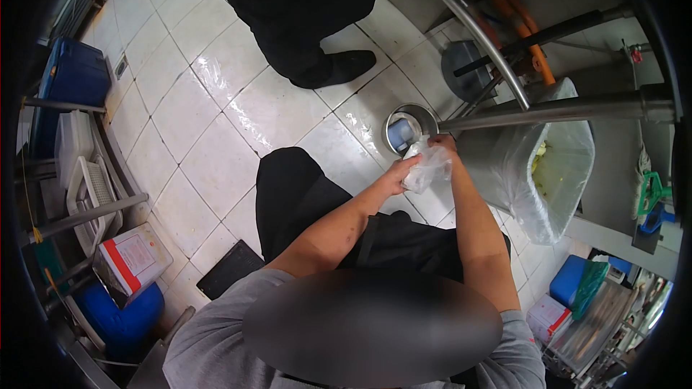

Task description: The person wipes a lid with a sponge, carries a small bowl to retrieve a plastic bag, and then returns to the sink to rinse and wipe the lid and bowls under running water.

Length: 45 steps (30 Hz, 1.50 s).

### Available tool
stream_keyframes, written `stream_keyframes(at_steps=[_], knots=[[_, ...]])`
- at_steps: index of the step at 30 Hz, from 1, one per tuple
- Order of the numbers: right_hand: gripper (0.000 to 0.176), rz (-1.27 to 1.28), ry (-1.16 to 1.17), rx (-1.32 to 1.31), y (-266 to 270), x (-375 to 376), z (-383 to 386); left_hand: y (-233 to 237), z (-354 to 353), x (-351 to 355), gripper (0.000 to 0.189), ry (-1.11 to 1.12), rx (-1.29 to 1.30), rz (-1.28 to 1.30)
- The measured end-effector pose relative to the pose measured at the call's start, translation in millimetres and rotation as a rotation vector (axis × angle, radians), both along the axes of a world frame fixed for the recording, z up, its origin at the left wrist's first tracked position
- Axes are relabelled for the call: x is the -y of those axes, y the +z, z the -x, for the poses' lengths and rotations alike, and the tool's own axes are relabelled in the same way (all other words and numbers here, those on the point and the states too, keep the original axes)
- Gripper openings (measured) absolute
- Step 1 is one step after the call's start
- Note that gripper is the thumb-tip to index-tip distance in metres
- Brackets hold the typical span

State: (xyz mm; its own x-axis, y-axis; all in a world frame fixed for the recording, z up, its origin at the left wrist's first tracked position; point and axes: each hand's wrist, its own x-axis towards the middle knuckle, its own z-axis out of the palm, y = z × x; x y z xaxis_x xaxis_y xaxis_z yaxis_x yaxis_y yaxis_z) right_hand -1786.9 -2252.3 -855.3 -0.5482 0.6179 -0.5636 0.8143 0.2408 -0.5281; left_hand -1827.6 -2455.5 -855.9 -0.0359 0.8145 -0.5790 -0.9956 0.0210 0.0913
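Between my two hands is a crumpled clear plastic bag [425, 169] with something whitish in it. My left hand [401, 175] is closed on the bag's left side. At the bag's upper right, my right hand [442, 145] pinches its plastic. Just beyond the bag a round metal pot [390, 117] rests on the tiled floor, with a blue-grey item [400, 134] inside. The bag hides part of the pot's near rim.
A lined bin [497, 166] with food scraps stands at the right, below metal rails [562, 109]. Another person in dark clothes [303, 14] stands ahead, one shoe near the pot. Shelving with crates [94, 194] and a red-white box [133, 259] lies left.
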Motion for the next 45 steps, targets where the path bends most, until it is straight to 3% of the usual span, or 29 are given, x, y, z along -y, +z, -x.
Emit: stream_keyframes(at_steps=[6, 9, 13, 15, 18, 21, 22, 27, 30, 33, 37, 39, 42, 45], knots=[[0.028, -0.057, 0.016, 0.034, 11.9, 1.0, 0.2, 9.0, 3.9, 1.1, 0.048, -0.049, -0.074, 0.091], [0.031, -0.044, 0.045, -0.023, 9.5, -7.0, -7.7, 26.1, 11.1, 6.0, 0.048, -0.115, -0.263, 0.177], [0.029, -0.174, -0.051, 0.04, 8.2, -4.2, -8.9, 27.4, 21.5, -1.5, 0.051, -0.123, -0.143, 0.116], [0.028, -0.099, -0.079, 0.026, 19.3, -0.4, -6.0, 32.2, 23.5, -0.2, 0.054, -0.122, -0.146, 0.137], [0.026, -0.064, -0.074, -0.067, 31.6, 7.9, -8.2, 57.1, 32.9, 6.4, 0.06, -0.199, -0.328, 0.255], [0.023, -0.07, -0.09, -0.014, 82.4, 37.1, 1.0, 14.6, 23.0, -4.3, 0.063, -0.18, -0.737, 0.428], [0.022, -0.071, -0.101, 0.034, 98.4, 47.8, 5.7, 19.1, 26.4, -3.0, 0.064, -0.181, -0.786, 0.382], [0.021, -0.075, -0.137, -0.213, 114.3, 59.8, 10.4, 34.8, 58.0, 8.1, 0.061, -0.205, -1.014, 0.225], [0.022, -0.062, -0.174, -0.346, 138.3, 73.7, 22.9, 59.5, 74.1, 7.4, 0.055, -0.318, -0.956, 0.225], [0.022, 0.0, -0.31, -0.505, 152.5, 75.5, 34.9, 63.3, 72.7, -2.1, 0.053, -0.029, -1.747, 0.273], [0.022, -0.182, -0.326, -0.546, 179.1, 64.3, 49.8, 151.2, 86.9, -9.3, 0.05, -0.129, -1.766, 0.194], [0.019, -0.118, -0.323, -0.535, 183.3, 54.6, 58.3, 184.3, 94.8, -15.0, 0.045, -0.168, -1.866, 0.187], [0.019, -0.21, -0.229, -0.542, 159.9, 32.4, 67.4, 150.2, 110.2, -46.4, 0.029, -0.171, -1.948, 0.183], [0.019, -0.311, -0.149, -0.526, 139.0, 15.4, 77.2, 139.1, 126.4, -70.8, 0.012, 0.019, -1.967, 0.094]])
